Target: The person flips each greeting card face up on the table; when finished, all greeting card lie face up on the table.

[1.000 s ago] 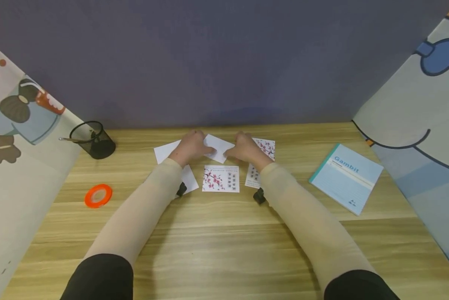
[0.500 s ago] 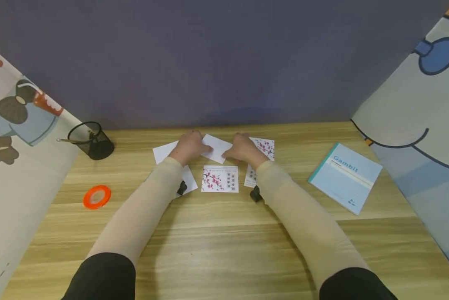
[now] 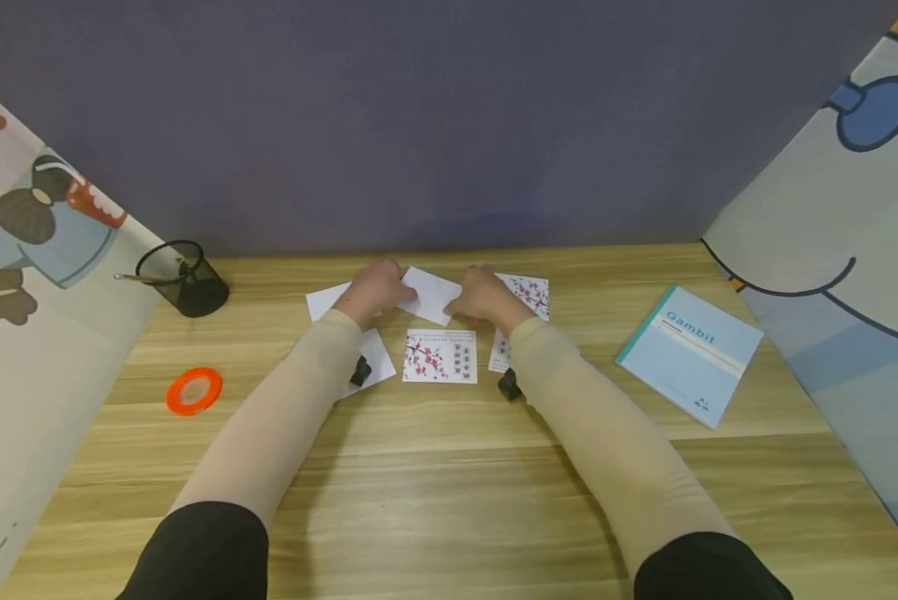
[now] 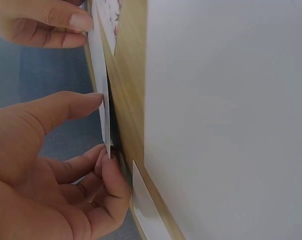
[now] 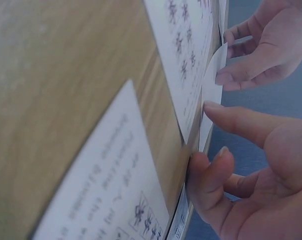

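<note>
A blank white card (image 3: 431, 293) lies askew at the back of the table between both hands. My left hand (image 3: 377, 292) pinches its left end, thumb on top and fingers curled at the edge; the left wrist view shows this end of the card (image 4: 105, 115) raised. My right hand (image 3: 486, 296) pinches the other end, its thumb (image 5: 218, 110) on the face and fingertips by the edge. Just in front lies a card with pink blossom and dark characters (image 3: 440, 357). Blank cards (image 3: 374, 362) lie partly under my left arm, printed cards (image 3: 527, 293) beside my right.
A black mesh pen holder (image 3: 197, 287) stands at the back left with a pencil leaning out. Nearer on that side is an orange tape roll (image 3: 194, 391). A light blue notebook (image 3: 690, 354) lies at the right. A dark partition (image 3: 449, 125) rises behind the table.
Both hands stay on the same white card, with only a very slight shift of the hands and card to the left. The other cards keep their places.
</note>
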`<state>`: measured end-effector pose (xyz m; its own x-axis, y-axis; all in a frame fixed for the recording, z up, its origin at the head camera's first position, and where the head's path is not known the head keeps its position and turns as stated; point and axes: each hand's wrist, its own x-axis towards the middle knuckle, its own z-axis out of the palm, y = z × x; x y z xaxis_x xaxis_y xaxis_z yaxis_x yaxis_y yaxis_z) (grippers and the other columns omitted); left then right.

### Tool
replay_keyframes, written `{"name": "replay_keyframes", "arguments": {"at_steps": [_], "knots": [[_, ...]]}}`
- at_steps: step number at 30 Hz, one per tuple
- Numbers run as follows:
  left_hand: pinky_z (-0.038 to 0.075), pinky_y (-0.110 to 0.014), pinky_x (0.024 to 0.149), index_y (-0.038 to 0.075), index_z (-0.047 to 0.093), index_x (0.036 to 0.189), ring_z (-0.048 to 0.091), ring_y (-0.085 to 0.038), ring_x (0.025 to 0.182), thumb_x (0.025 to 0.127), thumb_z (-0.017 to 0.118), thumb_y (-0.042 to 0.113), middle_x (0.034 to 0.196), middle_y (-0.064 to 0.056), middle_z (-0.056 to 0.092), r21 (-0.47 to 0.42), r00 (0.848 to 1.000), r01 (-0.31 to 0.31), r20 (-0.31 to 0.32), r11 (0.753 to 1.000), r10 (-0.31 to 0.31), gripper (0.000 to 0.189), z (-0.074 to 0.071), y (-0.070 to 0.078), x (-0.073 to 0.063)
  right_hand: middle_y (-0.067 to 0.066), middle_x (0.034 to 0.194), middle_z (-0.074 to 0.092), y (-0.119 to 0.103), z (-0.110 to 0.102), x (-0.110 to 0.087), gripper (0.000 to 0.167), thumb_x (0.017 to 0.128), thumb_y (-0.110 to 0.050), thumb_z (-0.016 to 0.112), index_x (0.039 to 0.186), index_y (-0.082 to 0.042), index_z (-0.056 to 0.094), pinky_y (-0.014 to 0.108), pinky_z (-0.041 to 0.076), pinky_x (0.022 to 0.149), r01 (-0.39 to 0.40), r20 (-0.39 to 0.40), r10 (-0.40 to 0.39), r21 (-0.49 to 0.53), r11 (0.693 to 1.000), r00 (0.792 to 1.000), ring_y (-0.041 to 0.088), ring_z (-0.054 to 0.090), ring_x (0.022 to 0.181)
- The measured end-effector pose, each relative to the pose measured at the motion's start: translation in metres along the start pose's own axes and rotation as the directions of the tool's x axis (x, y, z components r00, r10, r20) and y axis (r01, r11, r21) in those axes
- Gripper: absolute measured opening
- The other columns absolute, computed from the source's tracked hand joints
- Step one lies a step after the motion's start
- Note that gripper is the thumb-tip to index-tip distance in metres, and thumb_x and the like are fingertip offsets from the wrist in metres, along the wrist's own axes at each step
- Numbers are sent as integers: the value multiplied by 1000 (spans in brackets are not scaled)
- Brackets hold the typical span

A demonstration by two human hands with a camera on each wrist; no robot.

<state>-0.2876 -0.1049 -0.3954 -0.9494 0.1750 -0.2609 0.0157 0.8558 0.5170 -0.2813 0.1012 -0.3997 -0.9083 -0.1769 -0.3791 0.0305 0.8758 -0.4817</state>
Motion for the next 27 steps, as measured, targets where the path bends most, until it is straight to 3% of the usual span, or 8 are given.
{"name": "replay_keyframes", "arguments": {"at_steps": [5,8,11,14,17,21,23,27], "knots": [[52,-33,74,3,67,109,57,-22,84,99,67,23,99,-7,59,6,1000,9,24,1000,-9,22,-4,-1,-1,28,153,47,0,0,1,41,96,-34,79,73,-8,58,36,59,82,14,4,-14,-12,1000,1000,10,48,52],[53,-37,82,0,68,116,58,-25,90,101,63,23,105,-10,63,28,1000,-7,21,1000,7,28,-6,-3,0,28,156,45,0,-1,0,37,97,-34,79,82,-3,64,37,59,87,16,10,-16,-8,1000,1000,11,49,52],[55,-44,98,-2,67,128,60,-29,103,102,61,22,122,-17,67,36,1000,-16,22,999,15,37,-8,-3,1,32,165,35,0,-2,-1,44,97,-32,80,114,6,66,39,61,93,5,13,-5,21,1000,1000,13,54,53],[53,-49,109,-3,64,136,61,-33,114,102,61,22,134,-19,66,21,1000,-8,29,1000,7,42,-9,-4,2,34,171,25,1,-2,0,76,96,-33,80,150,8,46,40,61,99,-7,16,6,40,999,1000,14,57,56],[53,-49,109,-1,64,134,61,-32,113,102,62,21,132,-18,66,-2,999,7,32,1000,-7,40,-9,-4,3,33,174,18,3,-1,0,95,96,-34,80,163,7,27,41,59,103,-9,20,8,48,999,1000,15,58,60],[54,-43,95,2,66,120,59,-28,99,101,63,21,113,-12,64,-29,999,20,29,999,-20,27,-8,-5,1,33,172,23,5,0,0,93,95,-32,81,162,7,30,40,60,104,-3,26,1,89,996,1000,16,68,67],[52,-39,85,5,65,108,56,-24,89,101,64,21,99,-7,59,-40,999,23,25,999,-22,17,-9,-5,0,32,165,39,5,-1,0,79,95,-31,82,152,8,46,39,60,103,3,25,-6,96,995,1000,17,73,70],[45,-34,70,11,52,87,46,-19,73,99,64,21,80,-1,44,-27,1000,25,10,999,-25,21,-9,-4,-1,22,122,75,6,-2,-2,47,94,-32,82,120,4,67,40,62,99,5,19,-7,78,997,1000,17,76,71]]}}
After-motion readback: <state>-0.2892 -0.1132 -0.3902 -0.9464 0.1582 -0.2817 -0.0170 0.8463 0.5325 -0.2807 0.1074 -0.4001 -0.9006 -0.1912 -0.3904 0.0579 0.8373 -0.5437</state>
